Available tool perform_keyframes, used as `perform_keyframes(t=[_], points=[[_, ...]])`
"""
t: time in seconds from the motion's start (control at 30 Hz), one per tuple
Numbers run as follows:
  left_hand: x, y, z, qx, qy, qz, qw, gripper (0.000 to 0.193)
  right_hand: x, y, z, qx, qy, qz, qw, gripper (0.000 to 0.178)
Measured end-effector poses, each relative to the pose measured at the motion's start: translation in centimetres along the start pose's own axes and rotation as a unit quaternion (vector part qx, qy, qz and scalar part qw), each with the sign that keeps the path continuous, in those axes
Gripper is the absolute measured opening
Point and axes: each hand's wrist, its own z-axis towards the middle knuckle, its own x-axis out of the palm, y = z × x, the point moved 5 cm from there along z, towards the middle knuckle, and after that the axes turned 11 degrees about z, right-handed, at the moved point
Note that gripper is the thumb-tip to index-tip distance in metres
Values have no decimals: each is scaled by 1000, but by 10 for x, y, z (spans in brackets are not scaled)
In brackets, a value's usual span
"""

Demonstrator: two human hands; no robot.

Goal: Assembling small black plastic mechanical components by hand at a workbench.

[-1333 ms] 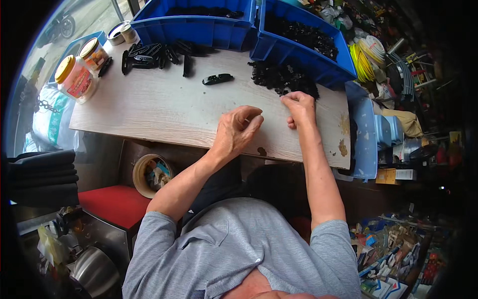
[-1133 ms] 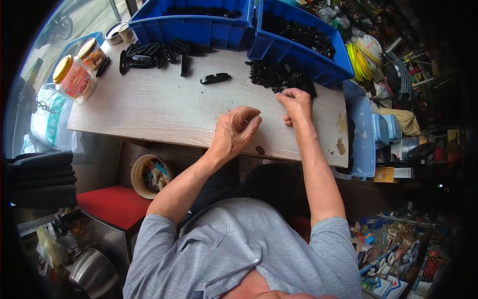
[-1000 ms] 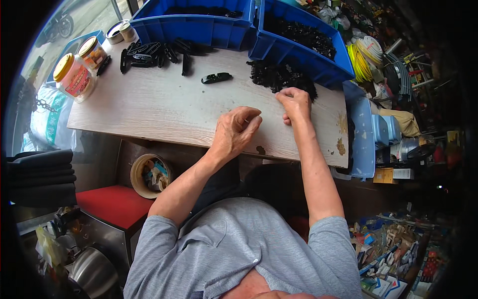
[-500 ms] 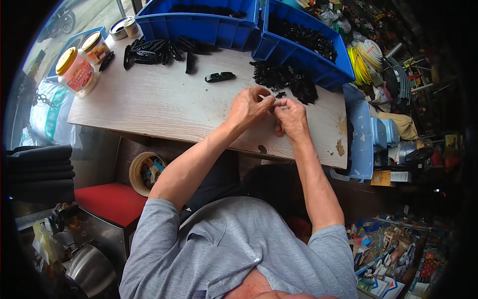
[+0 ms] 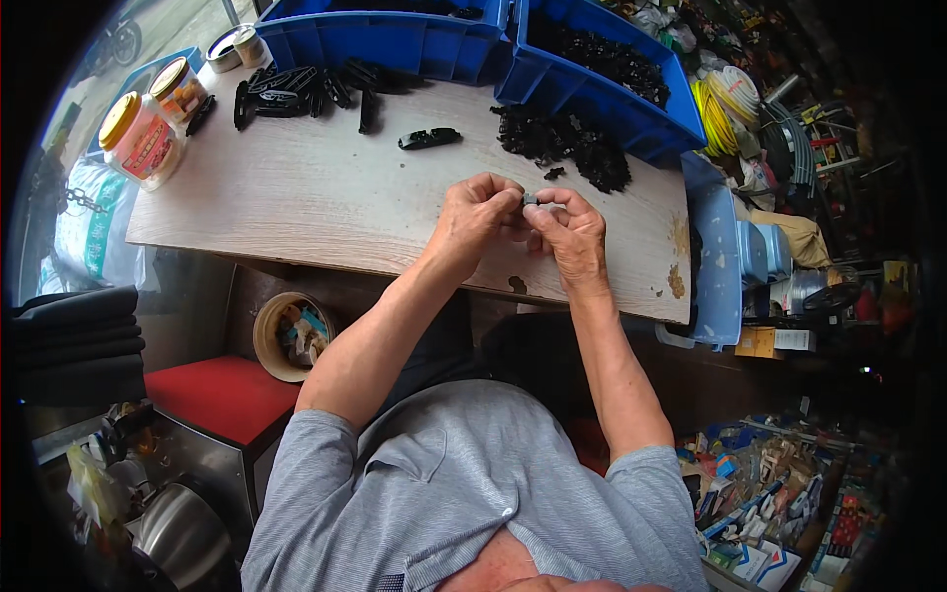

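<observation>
Blue bins (image 5: 572,97) stand behind black parts (image 5: 567,148) heaped beyond the fingers (image 5: 549,223).

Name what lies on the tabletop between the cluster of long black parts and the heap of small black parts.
One long black part lies there on the tabletop, apart from cluster and heap; the head view shows it.
</observation>
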Motion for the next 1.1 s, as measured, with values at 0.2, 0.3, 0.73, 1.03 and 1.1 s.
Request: perform_keyframes(t=[0.2,0.3,0.73,1.03,1.1], points=[[-4,-4,-3,101,-40,179,978,16,-5,-3,0,-14,-1,26,1000,18],[-32,-47,-11,282,-251,505,776,27,-3,0,-3,-1,-24,69,997,16],[-46,-39,4,172,-86,437,879,21,-13,-2,1,-28,-31,159,986,11],[13,-3,-8,66,62,176,980,30,-23,-2,-2,-49,-22,169,984,12],[12,-2,-8,59,63,183,979,30,-22,-2,-4,-20,-18,168,985,16]])
